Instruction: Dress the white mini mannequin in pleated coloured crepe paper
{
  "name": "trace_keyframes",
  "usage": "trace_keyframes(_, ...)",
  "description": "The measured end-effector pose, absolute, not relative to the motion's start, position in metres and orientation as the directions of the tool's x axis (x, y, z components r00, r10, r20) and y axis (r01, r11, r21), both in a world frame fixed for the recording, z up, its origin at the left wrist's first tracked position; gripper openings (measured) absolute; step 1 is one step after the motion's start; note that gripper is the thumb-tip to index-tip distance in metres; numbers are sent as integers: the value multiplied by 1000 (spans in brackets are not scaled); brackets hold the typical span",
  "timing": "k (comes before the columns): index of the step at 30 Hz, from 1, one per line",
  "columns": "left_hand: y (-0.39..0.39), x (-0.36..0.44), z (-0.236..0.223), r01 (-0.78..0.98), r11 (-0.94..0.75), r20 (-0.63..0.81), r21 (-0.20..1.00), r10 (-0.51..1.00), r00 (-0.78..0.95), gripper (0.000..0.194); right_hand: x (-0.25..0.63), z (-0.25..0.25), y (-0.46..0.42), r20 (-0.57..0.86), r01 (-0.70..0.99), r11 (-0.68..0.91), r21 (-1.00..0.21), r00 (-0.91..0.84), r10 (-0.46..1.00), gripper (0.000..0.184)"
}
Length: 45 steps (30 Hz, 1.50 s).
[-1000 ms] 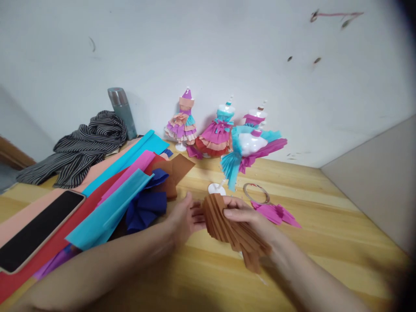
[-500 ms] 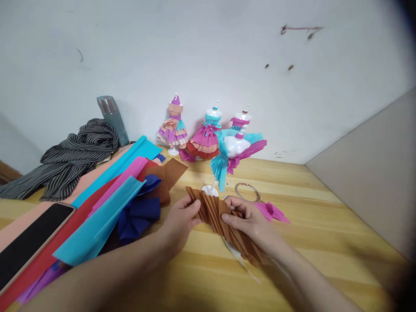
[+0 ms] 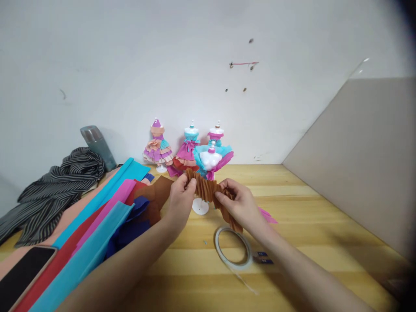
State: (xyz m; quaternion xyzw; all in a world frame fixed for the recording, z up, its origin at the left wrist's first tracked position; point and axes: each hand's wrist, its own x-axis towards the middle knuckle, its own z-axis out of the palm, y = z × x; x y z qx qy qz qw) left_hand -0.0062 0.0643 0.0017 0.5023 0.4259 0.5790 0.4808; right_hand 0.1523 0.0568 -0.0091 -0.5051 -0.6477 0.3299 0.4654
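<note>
A pleated strip of brown crepe paper is stretched between my two hands. My left hand pinches its left end between thumb and fingers. Farther along the strip, my right hand grips it, and the tail droops below the fingers. Just behind the strip stands a small white mannequin with turquoise and magenta paper about its body; the strip hides its lower part. Its round white base shows under the strip. On the table below lies a roll of tape with a loose end.
Three dressed mini mannequins, one in a pink dress, stand along the wall. Coloured paper sheets, a phone, a striped cloth and a bottle are at left. Blue-handled scissors lie near my right forearm.
My hands have lifted the brown strip up in front of the mannequin, and its folds look more bunched. The camera view has shifted, bringing the tape roll and scissors into sight.
</note>
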Motion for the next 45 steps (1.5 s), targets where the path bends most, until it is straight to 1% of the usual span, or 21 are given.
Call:
trace_keyframes(3, 71, -6, -6, -87, -159, 155, 983, 987, -47, 10, 152, -16, 67, 242, 315, 252, -915, -73, 968, 14)
trace_keyframes(5, 71, -6, -8, -57, -156, 153, 986, 987, -55, 13, 153, -20, 70, 243, 322, 251, -913, -66, 968, 15)
trace_keyframes(8, 69, -8, -7, -12, -183, 182, 983, 981, -73, 16, 156, -22, 71, 244, 341, 244, -908, -42, 969, 17)
trace_keyframes(12, 66, -8, -4, 60, -191, 197, 980, 972, -130, 14, 158, -23, 71, 244, 336, 242, -910, -37, 969, 18)
trace_keyframes(16, 68, -7, -3, 139, -241, 263, 961, 949, -173, 13, 158, -26, 76, 292, 347, 290, -892, -48, 955, 13)
trace_keyframes(17, 69, -6, -4, 144, -257, 280, 956, 945, -171, 13, 158, -28, 77, 313, 354, 308, -883, -45, 949, 14)
trace_keyframes(20, 73, -6, -5, 125, -287, 306, 950, 938, -165, 13, 158, -31, 81, 354, 373, 340, -863, -34, 935, 33)
trace_keyframes(22, 76, -5, -6, 101, -285, 298, 953, 941, -160, 12, 158, -34, 83, 352, 385, 338, -859, -35, 935, 40)
trace_keyframes(27, 78, -4, -8, 100, -267, 279, 958, 951, -131, 14, 160, -40, 90, 356, 396, 348, -850, -55, 933, 38)
trace_keyframes(32, 80, -3, -11, 96, -283, 292, 954, 952, -97, 16, 163, -42, 89, 361, 433, 348, -831, -55, 931, 40)
trace_keyframes(39, 86, -2, -16, 103, -310, 319, 945, 944, -88, 21, 164, -30, 83, 431, 500, 390, -773, -37, 902, 40)
trace_keyframes(45, 90, -3, -19, 143, -331, 346, 933, 933, -101, 22, 164, -41, 99, 403, 445, 388, -807, -64, 913, 39)
